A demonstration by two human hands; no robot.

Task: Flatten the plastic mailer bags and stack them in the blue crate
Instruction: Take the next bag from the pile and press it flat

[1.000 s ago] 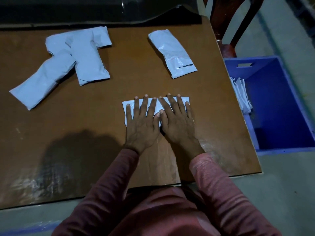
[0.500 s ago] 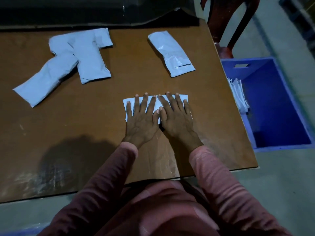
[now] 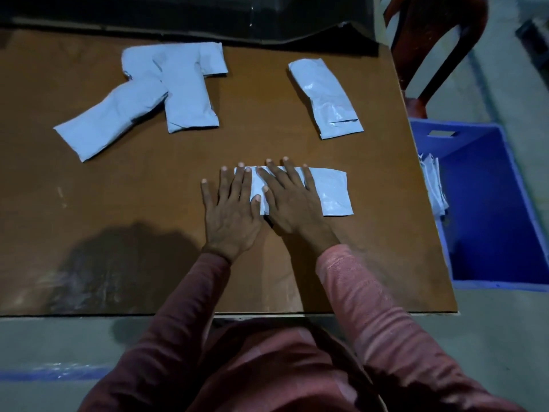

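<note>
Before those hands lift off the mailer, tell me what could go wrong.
1. Both the left hand and right hand press the left part of the folded mailer. Its uncovered right end may keep air and puff up again.
2. The stacked mailers in the blue crate seem to stand on edge against its table-side wall, so adding another could tip them.

Glossy, creased pale-blue plastic mailer bag [image 3: 329,193] on the scuffed, semi-glossy brown wooden table [image 3: 148,188]; beside the table, a smooth blue plastic crate [image 3: 505,285]
</note>
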